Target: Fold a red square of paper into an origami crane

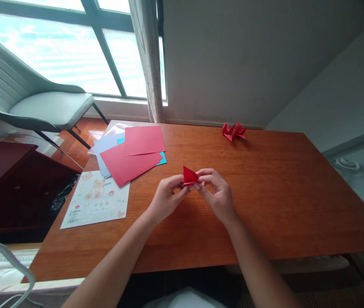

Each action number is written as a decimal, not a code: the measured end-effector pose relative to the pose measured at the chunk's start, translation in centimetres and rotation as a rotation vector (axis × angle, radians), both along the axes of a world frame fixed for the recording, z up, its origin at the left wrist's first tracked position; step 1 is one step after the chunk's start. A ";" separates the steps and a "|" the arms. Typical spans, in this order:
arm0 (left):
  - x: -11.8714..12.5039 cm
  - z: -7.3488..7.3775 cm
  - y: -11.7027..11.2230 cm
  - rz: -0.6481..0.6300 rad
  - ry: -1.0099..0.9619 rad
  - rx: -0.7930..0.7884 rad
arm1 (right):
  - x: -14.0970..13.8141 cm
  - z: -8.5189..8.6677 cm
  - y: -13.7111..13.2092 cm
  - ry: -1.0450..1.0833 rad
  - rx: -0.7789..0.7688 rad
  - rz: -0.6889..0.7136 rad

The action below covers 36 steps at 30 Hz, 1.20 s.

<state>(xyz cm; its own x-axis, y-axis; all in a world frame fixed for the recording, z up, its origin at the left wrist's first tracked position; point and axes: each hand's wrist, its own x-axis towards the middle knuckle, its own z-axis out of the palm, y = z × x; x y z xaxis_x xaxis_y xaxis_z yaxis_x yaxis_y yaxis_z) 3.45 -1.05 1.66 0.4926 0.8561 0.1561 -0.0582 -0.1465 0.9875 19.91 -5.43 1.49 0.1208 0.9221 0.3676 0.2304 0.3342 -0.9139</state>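
Note:
A small piece of folded red paper (189, 175) is held up over the middle of the table, with a pointed flap rising at its top. My left hand (169, 194) pinches its left side between thumb and fingers. On the other side, the fingertips of my right hand (216, 191) grip its right edge, and both thumbs meet near its lower fold. Parts of the paper are hidden behind the fingers. Folded red paper figures (234, 131) stand at the table's far edge.
Red paper sheets (133, 160) lie in a stack at the left, over blue and pale sheets. A white sheet with a bear drawing (100, 199) is in front of them. The wooden table (281, 192) reaches the wall. A chair (50, 107) stands by the window.

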 end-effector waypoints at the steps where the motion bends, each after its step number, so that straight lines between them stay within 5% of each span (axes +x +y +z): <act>1: 0.0 0.0 0.0 0.003 0.006 -0.001 | 0.0 -0.1 0.0 0.023 -0.013 0.011; 9: -0.3 0.0 -0.1 -0.071 0.020 -0.024 | 0.4 -0.3 -0.1 0.140 -0.024 0.084; 18: 0.2 -0.6 -0.4 -0.081 -0.016 -0.143 | -0.2 -0.9 0.1 0.278 -0.155 -0.029; 25: 0.5 -1.1 -0.3 0.017 -0.048 -0.258 | 0.0 -0.9 0.4 0.050 -0.169 0.068; 36: 1.1 -0.6 -1.0 -0.138 0.122 -0.252 | 1.2 -0.8 0.4 0.065 -0.189 -0.050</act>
